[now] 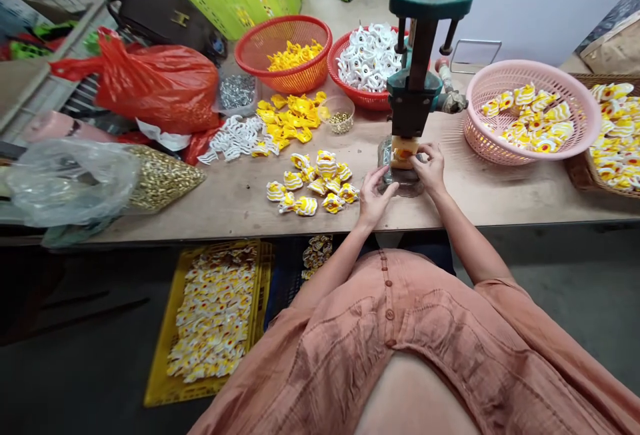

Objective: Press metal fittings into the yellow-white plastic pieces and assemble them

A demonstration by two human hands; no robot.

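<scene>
A hand press (413, 111) stands at the front of the workbench. Beneath its head sits a small yellow-and-white plastic piece (404, 153) with an orange-red spot, partly hidden by the head and my fingers. My right hand (431, 169) is at the right side of that piece, with bent fingers and thumb closed against its edge. My left hand (374, 200) lies at the left front of the press base, index finger and thumb apart, with nothing visible between them. To its left, several assembled yellow-and-white striped pieces (306, 205) lie in a loose group.
Behind are loose yellow parts (295, 118), white parts (235, 138), a small cup of brass-coloured rings (340, 121) and red baskets (284, 75). A pink basket (533, 148) of striped pieces stands right. A bag of gold-coloured parts (163, 178) lies left. Below is a yellow crate (167, 381).
</scene>
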